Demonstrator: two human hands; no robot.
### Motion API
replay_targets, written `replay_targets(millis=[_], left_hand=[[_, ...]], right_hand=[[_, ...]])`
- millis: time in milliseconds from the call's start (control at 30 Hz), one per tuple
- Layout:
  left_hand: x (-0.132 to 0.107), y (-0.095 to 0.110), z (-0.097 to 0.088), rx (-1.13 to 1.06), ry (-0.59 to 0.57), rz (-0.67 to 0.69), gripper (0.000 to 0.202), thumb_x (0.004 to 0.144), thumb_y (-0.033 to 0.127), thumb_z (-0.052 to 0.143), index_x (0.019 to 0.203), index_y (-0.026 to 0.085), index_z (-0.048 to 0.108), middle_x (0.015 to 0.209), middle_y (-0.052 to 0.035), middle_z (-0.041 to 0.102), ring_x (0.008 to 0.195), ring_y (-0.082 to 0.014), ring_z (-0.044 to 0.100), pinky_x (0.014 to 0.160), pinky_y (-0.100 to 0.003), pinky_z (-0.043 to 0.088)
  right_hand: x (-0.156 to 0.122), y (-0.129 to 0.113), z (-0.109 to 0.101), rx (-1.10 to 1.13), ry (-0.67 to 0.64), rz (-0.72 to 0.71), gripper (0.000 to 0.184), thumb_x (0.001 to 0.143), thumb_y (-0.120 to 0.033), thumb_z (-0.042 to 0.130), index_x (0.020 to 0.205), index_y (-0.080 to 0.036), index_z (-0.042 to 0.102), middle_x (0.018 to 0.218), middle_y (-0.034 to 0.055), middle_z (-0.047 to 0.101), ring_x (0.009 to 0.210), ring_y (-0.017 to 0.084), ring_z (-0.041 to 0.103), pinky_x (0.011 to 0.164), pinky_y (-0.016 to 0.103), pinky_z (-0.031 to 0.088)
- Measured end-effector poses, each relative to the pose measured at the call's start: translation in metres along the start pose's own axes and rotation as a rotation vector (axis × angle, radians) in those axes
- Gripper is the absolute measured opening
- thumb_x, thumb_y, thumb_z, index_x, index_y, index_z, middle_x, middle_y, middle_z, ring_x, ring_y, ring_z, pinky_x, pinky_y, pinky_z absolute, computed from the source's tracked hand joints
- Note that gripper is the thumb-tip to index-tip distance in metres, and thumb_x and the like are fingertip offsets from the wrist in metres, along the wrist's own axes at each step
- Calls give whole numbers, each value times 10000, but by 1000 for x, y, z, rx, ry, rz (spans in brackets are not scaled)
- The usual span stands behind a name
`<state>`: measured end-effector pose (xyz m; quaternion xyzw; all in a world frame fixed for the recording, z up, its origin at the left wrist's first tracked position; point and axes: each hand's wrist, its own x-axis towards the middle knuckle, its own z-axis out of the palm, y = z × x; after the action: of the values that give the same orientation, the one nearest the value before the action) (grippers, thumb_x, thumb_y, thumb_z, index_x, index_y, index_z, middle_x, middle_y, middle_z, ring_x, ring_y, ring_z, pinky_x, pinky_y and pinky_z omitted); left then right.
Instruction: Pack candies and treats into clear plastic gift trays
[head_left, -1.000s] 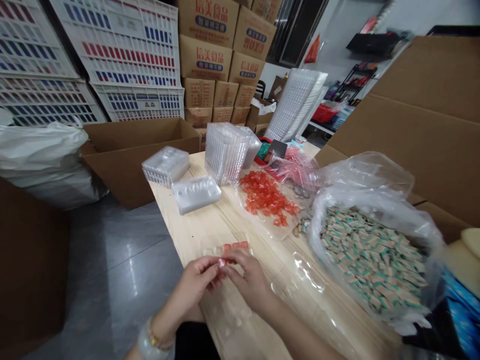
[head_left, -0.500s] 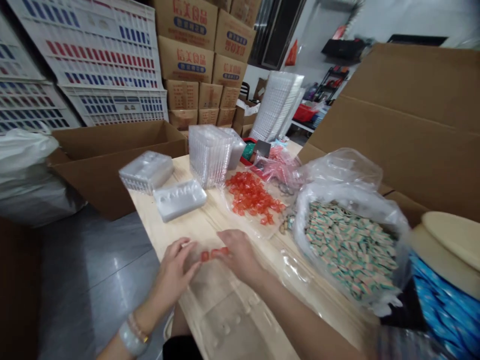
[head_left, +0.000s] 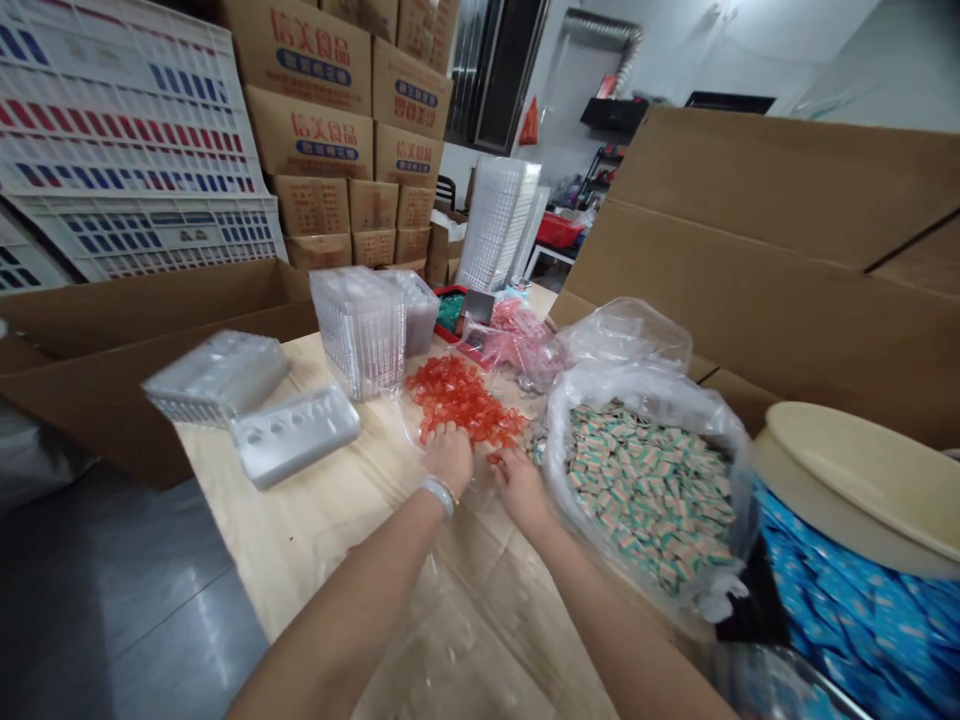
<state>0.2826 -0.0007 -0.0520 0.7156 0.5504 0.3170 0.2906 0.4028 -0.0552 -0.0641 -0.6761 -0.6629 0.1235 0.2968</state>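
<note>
A loose pile of small, glossy, see-through red pieces (head_left: pixel 469 398) lies on a clear plastic sheet on the wooden table. At the pile's near edge my left hand (head_left: pixel 448 458) reaches in from above, its fingers curled down; what lies under the fingertips is hidden. My right hand (head_left: pixel 520 487), just right of it, has thumb and fingers pinched together on a small red piece (head_left: pixel 493 458). To the right of my hands stands an open clear bag (head_left: pixel 559 440) full of small green and tan packets (head_left: pixel 652 480).
Clear plastic trays (head_left: pixel 296 430) with round hollows sit at the table's left, beside stacked trays (head_left: pixel 214 370) and a taller stack (head_left: pixel 358 325). A cardboard box (head_left: pixel 90 340) stands beyond the left edge. A cream basin (head_left: pixel 862 490) is at far right, near a large cardboard panel (head_left: pixel 765 240).
Both hands have moved forward from the near part of the table, where they were at a short row of red pieces, to the red pile. The view has swung to the right.
</note>
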Motion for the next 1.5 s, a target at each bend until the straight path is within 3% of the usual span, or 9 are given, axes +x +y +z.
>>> replay_targets(millis=[167, 300, 467, 567, 800, 1133, 1267, 1367, 1500], left_hand=[[-13, -1, -7, -234, -98, -12, 89, 612, 71, 543, 627, 153, 513, 689, -15, 533, 757, -166, 499, 756, -311, 363], [-38, 6, -29, -443, -166, -65, 70, 677, 214, 526, 682, 164, 477, 620, 36, 496, 579, -98, 487, 570, -220, 392], [-81, 15, -53, -1008, -148, -306, 194, 675, 328, 569, 761, 175, 486, 794, -4, 547, 690, -107, 533, 606, -223, 404], [-102, 15, -62, -1045, -124, -311, 194, 637, 283, 625, 716, 170, 489, 752, 7, 534, 680, -106, 509, 604, -221, 396], [-135, 5, -78, -1096, -141, -386, 173, 630, 261, 639, 686, 152, 516, 647, 29, 493, 592, -82, 452, 541, -200, 350], [-166, -12, -88, -1359, -200, -630, 160, 641, 218, 637, 782, 152, 604, 741, -10, 583, 666, -98, 524, 574, -197, 362], [-174, -17, -92, -1440, -178, -749, 148, 607, 230, 675, 699, 139, 604, 665, -7, 592, 597, -94, 526, 570, -207, 376], [-186, -18, -89, -1477, -48, -865, 158, 561, 207, 707, 634, 145, 582, 597, 9, 578, 539, -91, 517, 541, -208, 373], [-202, -20, -90, -1488, 138, -853, 175, 545, 160, 710, 666, 154, 584, 630, 9, 606, 568, -89, 530, 554, -192, 378]], right_hand=[[-13, 4, -6, 195, 62, 13, 68, 722, -175, 482, 786, -161, 500, 757, 38, 572, 697, 149, 540, 654, 266, 427], [-27, -10, -9, 534, 69, 101, 102, 690, -253, 548, 702, -175, 483, 662, -2, 532, 609, 129, 504, 592, 258, 408], [-47, -47, -19, 1032, -155, 314, 235, 613, -345, 650, 678, -163, 518, 619, -26, 529, 559, 99, 471, 565, 239, 374], [-59, -67, -22, 1108, -222, 366, 275, 586, -371, 678, 663, -155, 526, 605, -26, 538, 540, 89, 467, 550, 229, 362], [-85, -90, -9, 1033, -261, 263, 228, 678, -368, 612, 707, -156, 530, 607, -16, 534, 545, 98, 484, 530, 227, 386], [-118, -102, 7, 159, 56, -472, 308, 833, -142, 364, 1112, -180, 489, 869, 98, 541, 768, 188, 522, 643, 336, 475], [-128, -110, 12, 131, 93, -512, 264, 817, -113, 388, 1050, -177, 496, 874, 90, 558, 813, 202, 511, 693, 375, 469], [-137, -115, 16, 199, 51, -537, 245, 811, -109, 397, 1015, -186, 509, 919, 86, 558, 862, 196, 511, 742, 368, 461], [-140, -126, 20, 352, -65, -312, 156, 805, -151, 444, 938, -188, 517, 834, 47, 577, 775, 158, 546, 668, 283, 473]])
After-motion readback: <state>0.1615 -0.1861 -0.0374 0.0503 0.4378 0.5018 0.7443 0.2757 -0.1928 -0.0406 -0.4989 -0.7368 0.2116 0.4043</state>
